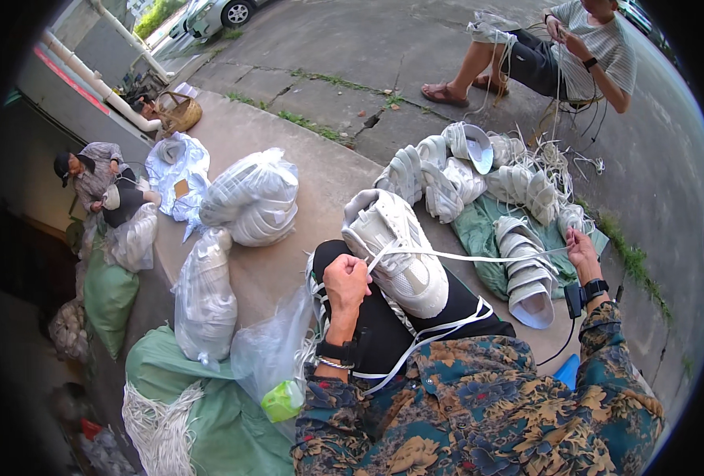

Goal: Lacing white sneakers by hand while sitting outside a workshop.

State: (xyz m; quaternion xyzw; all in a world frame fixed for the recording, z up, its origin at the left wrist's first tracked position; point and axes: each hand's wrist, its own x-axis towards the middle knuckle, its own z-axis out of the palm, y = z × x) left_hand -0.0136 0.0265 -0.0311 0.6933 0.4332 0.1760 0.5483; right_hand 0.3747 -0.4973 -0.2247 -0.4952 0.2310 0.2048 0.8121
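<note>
A white sneaker upper [415, 274] lies across my lap, its toe pointing toward me. White shoelace [479, 257] runs through its eyelets and stretches out to the right. My left hand [347, 283] is closed at the upper's left side, pinching the shoelace by the eyelets. Out to the right, my right hand [582, 252] is closed on the far part of the same lace, drawing it nearly straight. Another loose length of lace [447, 325] curves over my dark trousers below the toe.
Nested white uppers [526, 270] lie on a green sack [479, 230] at right. Plastic-bagged bundles [250, 198] stand left, above a green sack [157, 357] draped with white laces [161, 420]. One person [598, 47] sits far right, another [102, 174] left. A wicker basket [179, 113] stands behind.
</note>
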